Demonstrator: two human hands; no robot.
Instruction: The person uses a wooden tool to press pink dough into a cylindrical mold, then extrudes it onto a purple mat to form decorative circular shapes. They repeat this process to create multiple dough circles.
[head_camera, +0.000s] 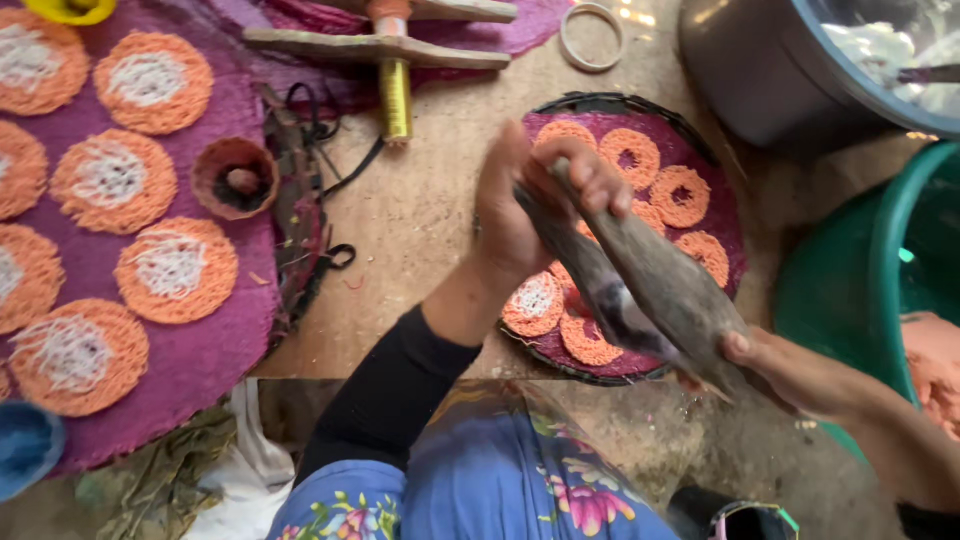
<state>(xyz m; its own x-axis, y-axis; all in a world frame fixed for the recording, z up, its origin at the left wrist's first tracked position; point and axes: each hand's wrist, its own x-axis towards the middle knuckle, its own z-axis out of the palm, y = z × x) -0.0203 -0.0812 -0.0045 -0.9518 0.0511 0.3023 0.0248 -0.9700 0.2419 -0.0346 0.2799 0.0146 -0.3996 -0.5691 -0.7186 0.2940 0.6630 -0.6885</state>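
With both my left hand (530, 205) and right hand (790, 370) clenched on the grey piping bag (650, 280), the round tray (725, 195) carries about eight orange coils, little room left.

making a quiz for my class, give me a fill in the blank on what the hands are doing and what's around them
Both hands, the left hand and the right hand, grip a grey cloth ____.
The cone is held above a round ____ tray.
On the tray lie orange ____ of piped strands.
At the right edge stands a ____ tub.

Missing words: cone; purple; rings; green
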